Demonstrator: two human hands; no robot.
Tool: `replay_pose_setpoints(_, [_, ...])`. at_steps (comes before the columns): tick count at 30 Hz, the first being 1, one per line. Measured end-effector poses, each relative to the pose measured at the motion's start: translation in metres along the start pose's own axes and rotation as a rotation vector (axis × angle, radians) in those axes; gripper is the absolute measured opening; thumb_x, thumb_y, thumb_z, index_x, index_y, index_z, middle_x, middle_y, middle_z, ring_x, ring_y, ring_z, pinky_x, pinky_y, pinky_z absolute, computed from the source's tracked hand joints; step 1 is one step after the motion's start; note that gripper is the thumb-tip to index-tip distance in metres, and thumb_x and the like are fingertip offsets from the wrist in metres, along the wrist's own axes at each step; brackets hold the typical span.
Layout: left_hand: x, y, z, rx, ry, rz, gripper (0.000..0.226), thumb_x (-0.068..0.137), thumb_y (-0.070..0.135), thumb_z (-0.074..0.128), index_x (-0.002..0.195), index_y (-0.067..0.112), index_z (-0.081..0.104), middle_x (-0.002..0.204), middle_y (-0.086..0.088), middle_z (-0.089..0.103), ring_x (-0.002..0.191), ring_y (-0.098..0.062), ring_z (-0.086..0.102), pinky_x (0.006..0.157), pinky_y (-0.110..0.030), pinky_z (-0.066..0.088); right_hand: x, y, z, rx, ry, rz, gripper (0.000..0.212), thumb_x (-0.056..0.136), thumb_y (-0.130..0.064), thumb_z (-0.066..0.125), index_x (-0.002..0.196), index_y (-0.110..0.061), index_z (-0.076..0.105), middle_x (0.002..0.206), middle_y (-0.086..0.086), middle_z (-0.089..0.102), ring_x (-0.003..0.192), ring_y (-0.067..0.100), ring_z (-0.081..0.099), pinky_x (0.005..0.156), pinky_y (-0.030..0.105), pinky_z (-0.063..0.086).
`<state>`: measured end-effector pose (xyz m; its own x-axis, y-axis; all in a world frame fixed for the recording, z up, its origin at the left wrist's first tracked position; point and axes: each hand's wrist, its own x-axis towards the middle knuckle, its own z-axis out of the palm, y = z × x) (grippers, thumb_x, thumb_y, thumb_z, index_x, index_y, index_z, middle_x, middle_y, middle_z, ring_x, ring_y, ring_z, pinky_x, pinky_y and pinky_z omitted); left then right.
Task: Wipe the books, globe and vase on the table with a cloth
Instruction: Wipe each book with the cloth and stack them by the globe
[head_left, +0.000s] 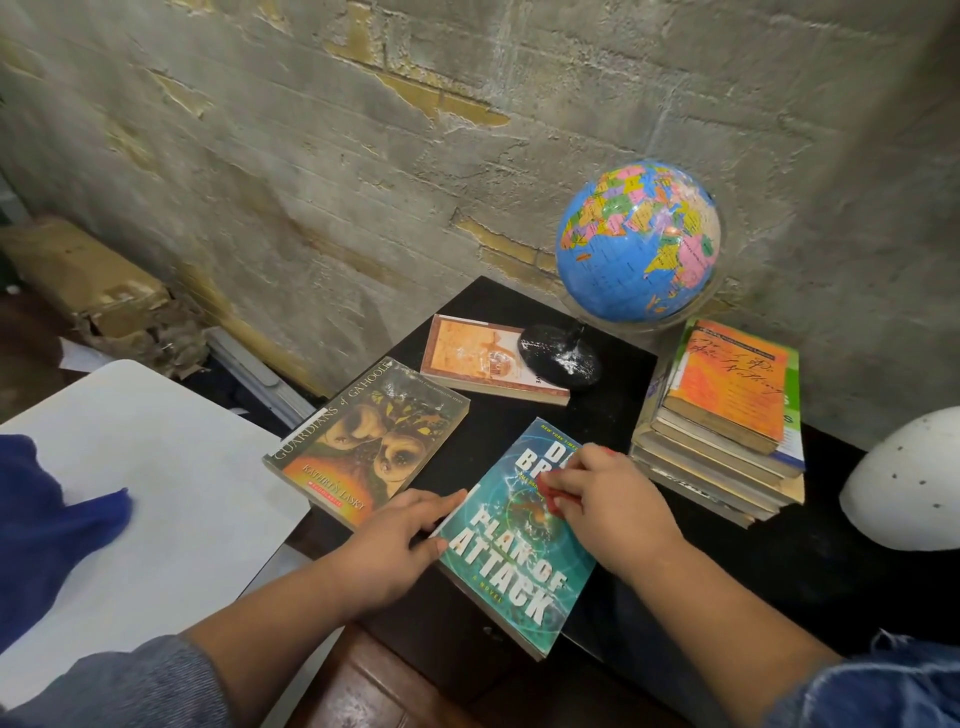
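Observation:
A teal paperback (519, 561) titled "Plan of Attack" lies at the front of the black table (613, 415). My left hand (402, 540) rests on its left edge with fingers straight. My right hand (608, 499) presses a small red cloth (550, 493) onto the cover, fingers curled round it. To the left lies an owl-cover book (369, 441), behind it an orange book (478, 358) with the globe's dusty black base (561, 356) on its corner. The blue globe (639, 239) stands at the back. A white vase (904, 483) shows at the right edge.
A stack of several books (727, 415) stands right of the globe. A white surface (156, 478) with a blue fabric (47, 519) lies to the left. A rough concrete wall (363, 156) runs close behind the table, with a torn cardboard box (88, 280) at its foot.

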<state>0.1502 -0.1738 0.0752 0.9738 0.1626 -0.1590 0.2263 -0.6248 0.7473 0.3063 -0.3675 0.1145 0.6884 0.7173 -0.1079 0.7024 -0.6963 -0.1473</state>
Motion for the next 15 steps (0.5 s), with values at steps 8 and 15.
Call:
replay_pose_setpoints(8, [0.001, 0.0, -0.001, 0.0, -0.018, 0.001, 0.053, 0.097, 0.022, 0.05, 0.144, 0.037, 0.03, 0.125, 0.015, 0.038, 0.114, 0.001, 0.037, 0.095, -0.009, 0.026, -0.006, 0.003, -0.001, 0.082, -0.017, -0.008, 0.029, 0.093, -0.038, 0.057, 0.121, -0.043, 0.062, 0.107, -0.019, 0.045, 0.105, 0.006, 0.043, 0.087, 0.02, 0.038])
replay_pose_setpoints(15, [0.001, -0.003, 0.0, -0.012, -0.016, 0.004, 0.053, 0.096, 0.022, 0.051, 0.143, 0.039, 0.032, 0.125, 0.015, 0.04, 0.114, 0.0, 0.041, 0.1, -0.014, 0.031, -0.015, 0.001, 0.003, 0.179, 0.021, 0.09, 0.025, 0.091, -0.039, 0.059, 0.115, -0.043, 0.065, 0.101, -0.018, 0.043, 0.1, 0.002, 0.049, 0.079, 0.016, 0.039])
